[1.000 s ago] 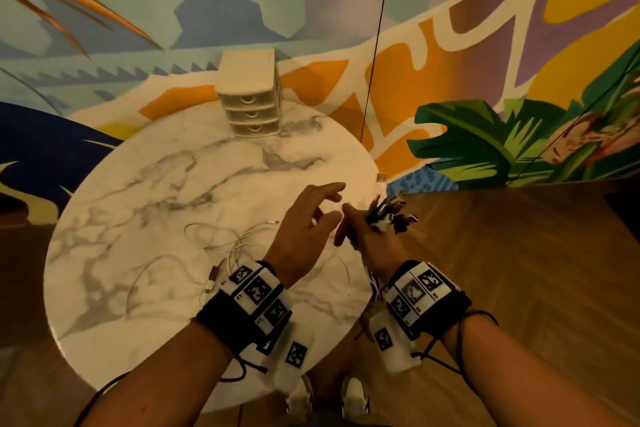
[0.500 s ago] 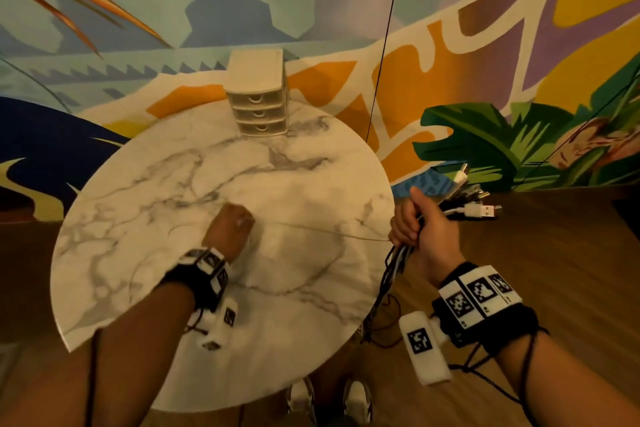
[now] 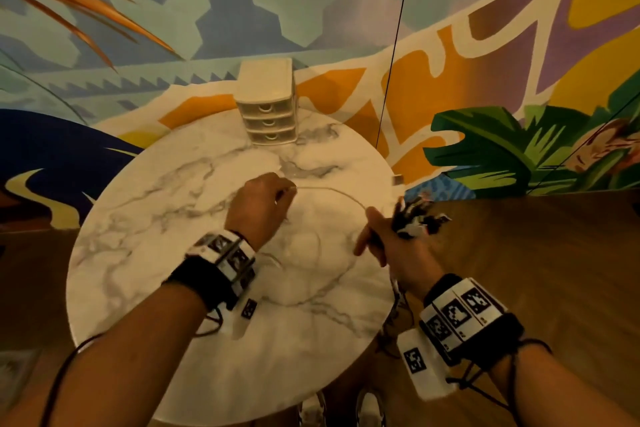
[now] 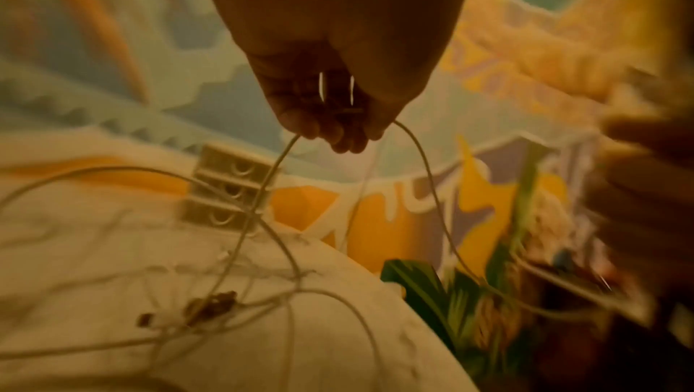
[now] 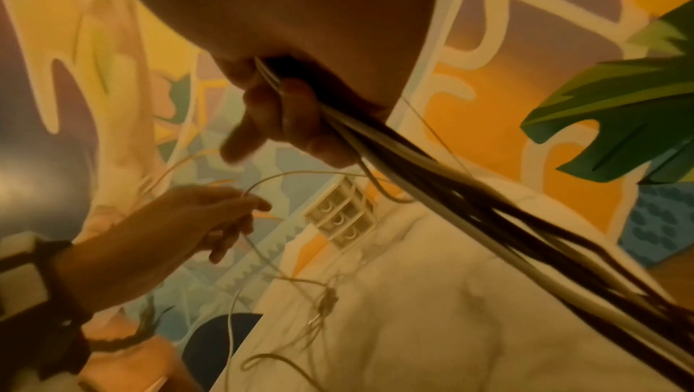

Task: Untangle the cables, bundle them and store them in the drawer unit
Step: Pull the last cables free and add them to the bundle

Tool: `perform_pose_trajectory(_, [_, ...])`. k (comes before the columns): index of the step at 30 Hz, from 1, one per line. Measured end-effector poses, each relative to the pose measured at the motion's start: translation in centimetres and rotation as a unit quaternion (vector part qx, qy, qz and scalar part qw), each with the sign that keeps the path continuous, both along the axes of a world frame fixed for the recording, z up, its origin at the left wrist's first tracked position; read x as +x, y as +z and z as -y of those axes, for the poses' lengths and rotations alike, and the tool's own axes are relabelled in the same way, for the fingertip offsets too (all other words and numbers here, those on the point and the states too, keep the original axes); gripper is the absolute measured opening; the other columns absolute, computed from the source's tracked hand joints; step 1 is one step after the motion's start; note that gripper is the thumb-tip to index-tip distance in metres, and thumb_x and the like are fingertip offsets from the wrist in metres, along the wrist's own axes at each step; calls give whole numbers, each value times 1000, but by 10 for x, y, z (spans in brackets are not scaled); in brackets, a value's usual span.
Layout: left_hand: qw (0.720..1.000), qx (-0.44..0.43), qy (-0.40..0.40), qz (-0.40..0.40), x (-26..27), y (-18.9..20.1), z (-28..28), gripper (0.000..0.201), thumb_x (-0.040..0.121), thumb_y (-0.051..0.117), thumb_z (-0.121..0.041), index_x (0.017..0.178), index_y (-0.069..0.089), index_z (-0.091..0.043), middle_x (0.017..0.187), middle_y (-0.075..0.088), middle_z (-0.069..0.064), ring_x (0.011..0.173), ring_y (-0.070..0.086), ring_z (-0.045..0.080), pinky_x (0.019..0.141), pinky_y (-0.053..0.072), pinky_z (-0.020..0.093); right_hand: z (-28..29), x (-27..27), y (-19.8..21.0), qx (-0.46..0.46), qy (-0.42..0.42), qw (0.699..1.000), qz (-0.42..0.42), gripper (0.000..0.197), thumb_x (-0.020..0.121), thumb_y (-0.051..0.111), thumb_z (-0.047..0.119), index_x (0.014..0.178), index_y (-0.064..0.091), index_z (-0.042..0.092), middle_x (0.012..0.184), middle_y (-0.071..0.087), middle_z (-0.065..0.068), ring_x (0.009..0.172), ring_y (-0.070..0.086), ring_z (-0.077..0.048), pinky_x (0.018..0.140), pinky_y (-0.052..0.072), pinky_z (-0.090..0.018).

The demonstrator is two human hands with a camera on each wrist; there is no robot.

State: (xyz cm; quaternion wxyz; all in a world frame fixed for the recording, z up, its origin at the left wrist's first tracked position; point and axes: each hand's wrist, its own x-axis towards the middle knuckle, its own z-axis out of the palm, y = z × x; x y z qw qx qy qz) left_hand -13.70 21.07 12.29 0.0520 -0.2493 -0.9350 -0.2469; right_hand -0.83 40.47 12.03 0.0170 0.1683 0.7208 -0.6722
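A thin white cable [image 3: 332, 191] arcs over the round marble table [image 3: 166, 253] between my two hands. My left hand [image 3: 287, 194] pinches one end of it above the table's middle; in the left wrist view the left hand [image 4: 338, 131] holds it with loops [image 4: 263, 250] hanging onto the table. At the table's right edge my right hand [image 3: 372, 239] grips a bundle of black and white cables [image 5: 450, 190], plug ends [image 3: 414, 220] sticking up past the fist. The beige three-drawer unit [image 3: 266, 104] stands at the far edge, drawers closed.
A painted mural wall rises right behind the table. A black cord [image 3: 394, 45] hangs down the wall right of the drawer unit. Wooden floor [image 3: 536, 270] lies to the right. My shoes [image 3: 370, 409] show under the near table edge.
My left hand has moved from the table's left side to its middle. The right hand has come back in to the table edge. The white cable, taut before, now sags in an arc.
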Motion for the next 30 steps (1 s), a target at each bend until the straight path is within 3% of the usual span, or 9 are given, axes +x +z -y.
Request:
perform_pose_trajectory(4, [993, -101, -64, -6, 51, 1, -20, 23, 94, 47, -25, 109, 64, -19, 96, 59, 2, 87, 57, 23, 69, 49, 40, 27, -21, -5, 18, 43, 998, 38, 61, 97, 37, 45, 84, 65, -8, 48, 44, -4, 37, 40, -4, 53, 35, -19])
perform_pose_trajectory(8, [999, 4, -41, 31, 73, -15, -20, 22, 93, 52, -18, 112, 61, -14, 98, 58, 2, 81, 57, 21, 65, 47, 33, 31, -35, -8, -39, 16, 998, 35, 39, 100, 39, 30, 102, 65, 2, 48, 38, -4, 41, 35, -13, 44, 32, -22])
perform_pose_trajectory(11, [982, 52, -3, 183, 68, -45, -10, 13, 94, 51, -22, 99, 59, -13, 94, 60, 3, 78, 58, 18, 70, 51, 34, 29, -41, -10, -66, 19, 998, 1, 36, 101, 37, 26, 88, 65, 7, 45, 34, -1, 41, 27, -17, 43, 26, -29])
perform_pose_trajectory(13, [932, 89, 41, 348, 64, -68, -1, 16, 94, 52, -24, 93, 59, -9, 89, 61, 7, 75, 63, 20, 66, 57, 38, 26, -42, -6, -95, -2, 995, -11, 38, 102, 34, 25, 75, 56, 8, 42, 32, 2, 39, 24, -15, 42, 23, -27])
perform_pose_trajectory(15, [910, -2, 34, 413, 63, -95, 10, 20, 95, 50, -24, 97, 60, -6, 94, 62, 9, 84, 63, 25, 70, 53, 36, 19, -42, 1, -117, -31, 992, -20, 38, 102, 32, 23, 71, 50, 10, 40, 31, 6, 36, 24, -11, 41, 24, -24])
perform_pose_trajectory(17, [914, -132, 34, 381, 53, -117, 27, 26, 97, 45, -24, 103, 61, -4, 106, 60, 13, 100, 58, 29, 80, 43, 31, 8, -41, 5, -122, -63, 990, -41, 36, 102, 34, 21, 72, 49, 9, 40, 31, 5, 36, 24, -10, 39, 25, -22])
perform_pose_trajectory(19, [928, -156, 66, 331, 33, -130, 51, 32, 99, 39, -24, 110, 60, -2, 116, 57, 18, 109, 53, 30, 89, 36, 31, -3, -38, 6, -119, -83, 988, -53, 34, 101, 35, 20, 74, 50, 7, 42, 31, 2, 37, 24, -12, 38, 26, -21])
perform_pose_trajectory(23, [949, -100, 137, 265, -14, -127, 95, 58, 94, 22, -36, 111, 61, 5, 120, 54, 27, 110, 52, 39, 95, 37, 37, -15, -35, -1, -99, -94, 989, -51, 33, 100, 38, 21, 78, 55, 4, 44, 33, 1, 38, 24, -12, 40, 25, -22])
perform_pose_trajectory(30, [963, 64, 256, 63, -68, -66, 113, 32, 98, 43, -18, 120, 57, 0, 140, 37, 20, 122, 44, 36, 102, 36, 40, -8, -38, -4, -104, -120, 986, -55, 35, 100, 39, 22, 73, 57, 10, 45, 34, 2, 39, 26, -10, 40, 25, -21])
